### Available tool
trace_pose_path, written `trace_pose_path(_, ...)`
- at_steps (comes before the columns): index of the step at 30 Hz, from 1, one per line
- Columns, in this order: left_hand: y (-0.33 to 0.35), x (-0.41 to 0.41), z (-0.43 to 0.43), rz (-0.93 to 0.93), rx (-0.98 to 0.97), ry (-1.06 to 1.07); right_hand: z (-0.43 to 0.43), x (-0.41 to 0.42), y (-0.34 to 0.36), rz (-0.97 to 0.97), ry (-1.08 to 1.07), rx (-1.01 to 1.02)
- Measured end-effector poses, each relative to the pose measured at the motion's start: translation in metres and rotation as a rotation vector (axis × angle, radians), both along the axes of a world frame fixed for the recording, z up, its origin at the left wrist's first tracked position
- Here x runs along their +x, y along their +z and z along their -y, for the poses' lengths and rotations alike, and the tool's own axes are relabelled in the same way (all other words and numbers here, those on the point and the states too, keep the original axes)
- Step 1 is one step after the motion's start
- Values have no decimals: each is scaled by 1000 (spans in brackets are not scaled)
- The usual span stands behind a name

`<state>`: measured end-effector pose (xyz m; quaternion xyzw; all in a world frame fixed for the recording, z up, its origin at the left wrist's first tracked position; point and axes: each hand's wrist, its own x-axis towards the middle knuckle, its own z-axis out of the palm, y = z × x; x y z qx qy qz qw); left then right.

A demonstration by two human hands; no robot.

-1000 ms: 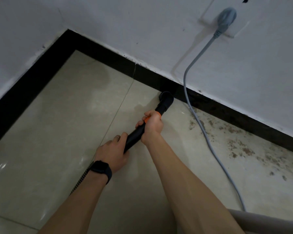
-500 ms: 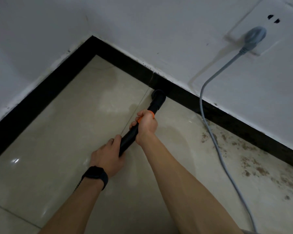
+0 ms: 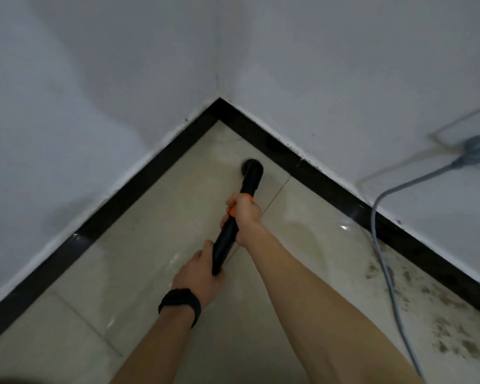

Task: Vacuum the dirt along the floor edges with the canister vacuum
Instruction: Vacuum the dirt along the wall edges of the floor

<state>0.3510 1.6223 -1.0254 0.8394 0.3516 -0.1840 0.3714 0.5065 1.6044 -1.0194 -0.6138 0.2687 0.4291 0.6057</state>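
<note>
wand [image 3: 225,242] | left hand [image 3: 198,275], right hand [image 3: 243,214] both grip it | risk: cord [image 3: 386,273] may snag nozzle [image 3: 251,169], leaving dirt [image 3: 455,331] beside it

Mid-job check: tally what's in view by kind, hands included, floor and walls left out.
Vacuum wand: 1
Hands: 2, left hand and right hand, both gripping the vacuum wand
Wristband: 1
Power cord: 1
Plug: 1
Total: 6

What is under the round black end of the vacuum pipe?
The round black nozzle sits over the shiny beige floor tile, close to the black skirting board. The tile right beneath it is covered, so any dirt there cannot be seen.
</note>
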Motion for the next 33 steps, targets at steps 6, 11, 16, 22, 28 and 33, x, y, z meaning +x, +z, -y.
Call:
trace_pose_path(6, 139, -42, 34, -148, -269, 80, 41, -33, 107, -212, 150, -78)
trace_pose_path(11, 270, -75, 69, -214, -320, 146, 84, -54, 226, -274, 83, -178)
trace_pose_path(16, 396, -88, 98, -227, -339, 108, 119, -60, 348, -206, 30, -259)
trace_pose_path(22, 539, -133, 148, -214, -314, 321, 143, -57, 517, -109, 114, -238)
trace_pose_path(28, 646, -181, 212, -36, -218, 731, 137, -141, 677, -150, 387, 139)
trace_pose_path(33, 700, -251, 248, 10, -215, 1005, 129, -254, 747, -61, 638, 223)
